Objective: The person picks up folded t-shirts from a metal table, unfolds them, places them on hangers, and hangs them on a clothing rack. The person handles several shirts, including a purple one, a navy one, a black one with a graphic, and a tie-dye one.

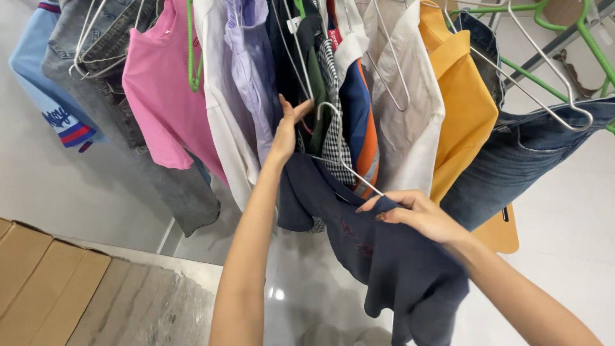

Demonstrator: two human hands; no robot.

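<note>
My right hand (416,213) grips a navy blue garment (384,256) at its shoulder, where a white wire hanger (339,150) sticks up out of the collar. The garment hangs low in front of a crowded rail of clothes. My left hand (287,128) reaches up into the row, fingers pressed between a lilac shirt (253,70) and dark garments (291,57), pushing them apart. The hanger's hook sits just right of my left hand, near a black and white checked piece (333,128).
The rail carries a pink top (160,96), grey jeans (122,83), a white shirt (410,128), a mustard shirt (464,109) and blue jeans (532,147) on wire and green hangers. Flattened cardboard (45,282) lies at the lower left. A glossy white floor (564,224) lies beneath.
</note>
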